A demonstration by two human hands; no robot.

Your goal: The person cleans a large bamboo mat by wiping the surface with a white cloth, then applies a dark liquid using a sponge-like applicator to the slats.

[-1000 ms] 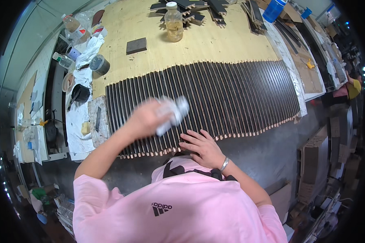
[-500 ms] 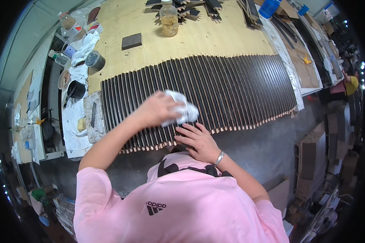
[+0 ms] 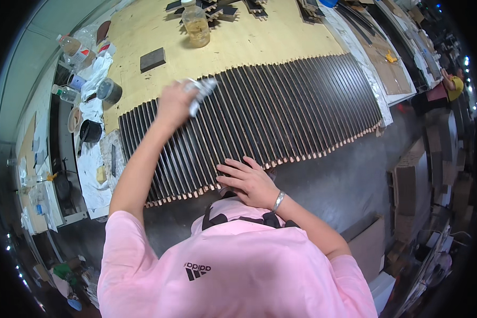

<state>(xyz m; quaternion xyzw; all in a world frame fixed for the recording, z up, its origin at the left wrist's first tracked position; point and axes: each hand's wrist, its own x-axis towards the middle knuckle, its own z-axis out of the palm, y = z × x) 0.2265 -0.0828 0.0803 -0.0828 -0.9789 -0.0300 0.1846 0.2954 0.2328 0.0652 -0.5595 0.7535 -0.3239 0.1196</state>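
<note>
Pale tabletop [image 3: 249,42], dark strips [image 3: 286,108] lined up along the near side. Left hand [image 3: 174,103] grips a white cloth [image 3: 200,91], right hand [image 3: 253,185] fanned over near ends; I'd wipe lengthwise, lightly.

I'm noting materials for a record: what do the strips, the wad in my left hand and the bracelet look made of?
Strips: likely wood, coated dark with a sheen; the pale ends look like bare wood.
Wad: fabric or paper, white and crumpled; motion blur leaves it open.
Bracelet: probably metal, polished and silver-coloured, given its bright highlights.
</note>
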